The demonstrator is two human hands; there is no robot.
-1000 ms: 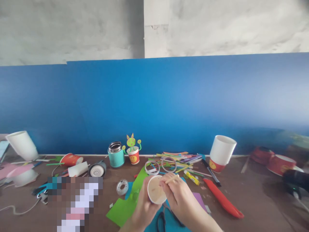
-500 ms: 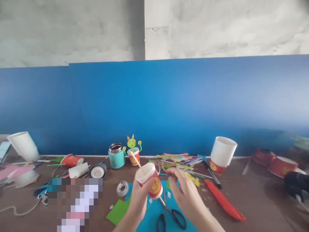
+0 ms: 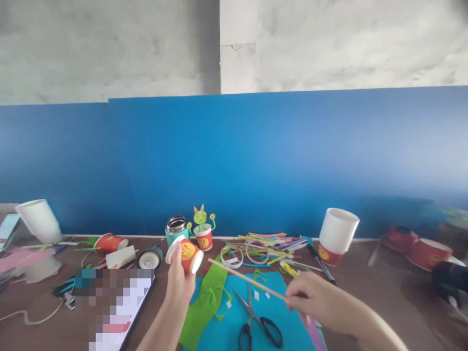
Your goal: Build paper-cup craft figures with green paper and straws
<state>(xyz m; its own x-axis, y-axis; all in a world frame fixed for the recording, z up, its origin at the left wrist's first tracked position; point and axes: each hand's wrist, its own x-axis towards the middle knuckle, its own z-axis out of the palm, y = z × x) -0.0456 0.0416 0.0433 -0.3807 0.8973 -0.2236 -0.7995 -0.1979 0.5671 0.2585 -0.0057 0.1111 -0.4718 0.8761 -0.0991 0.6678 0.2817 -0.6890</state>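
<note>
- The red and white paper cup (image 3: 187,258) is up in the air in the left hand (image 3: 179,285). It is tipped nearly on its side, with its bottom to the right.
- Half a second ago the thin stick (image 3: 246,278) went right through the cup. Now the stick is out, and the two are apart.
- The left fingers are wrapped around the cup. It has moved left and looks close to the teal jar (image 3: 175,237), hiding some of it.
- The right hand (image 3: 316,300) has moved away to the right. Its fingers are pinched on one end of the stick, and the other end points toward the cup.
- So I think the cup and the stick can now be handled one at a time. I cannot see if the cup has a hole.
- Under the stick, the scissors (image 3: 250,317) lie on blue paper (image 3: 223,334) with their blades apart. Green paper (image 3: 204,312) lies to their left.
- Farther back on the worktop (image 3: 380,302) are two clear rings (image 3: 263,263) and a little cup with a green bunny face (image 3: 203,239).
</note>
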